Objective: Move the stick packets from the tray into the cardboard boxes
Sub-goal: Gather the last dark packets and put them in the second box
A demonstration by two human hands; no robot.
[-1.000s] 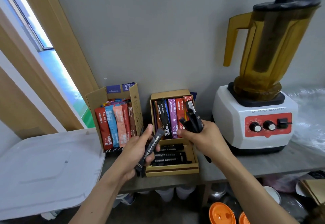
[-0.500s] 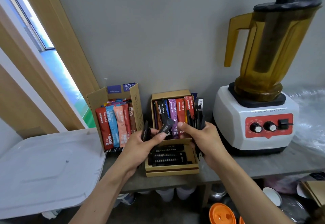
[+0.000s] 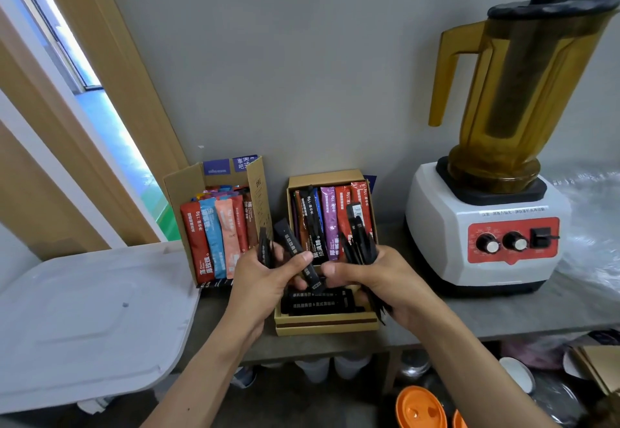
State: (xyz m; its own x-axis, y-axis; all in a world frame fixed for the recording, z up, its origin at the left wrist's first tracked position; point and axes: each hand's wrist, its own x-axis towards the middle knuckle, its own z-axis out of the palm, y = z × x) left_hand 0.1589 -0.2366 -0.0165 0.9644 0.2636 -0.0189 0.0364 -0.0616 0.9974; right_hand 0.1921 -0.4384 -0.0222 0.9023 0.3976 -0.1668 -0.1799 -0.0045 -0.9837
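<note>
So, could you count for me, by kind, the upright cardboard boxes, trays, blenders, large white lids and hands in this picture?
Upright cardboard boxes: 2, left box and right box
Tray of black stick packets: 1
Blender: 1
Large white lid: 1
Hands gripping black stick packets: 2, left hand and right hand
Total: 7

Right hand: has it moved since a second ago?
Yes. The right hand has shifted slightly left and down, away from the blender base, toward the left hand.
</note>
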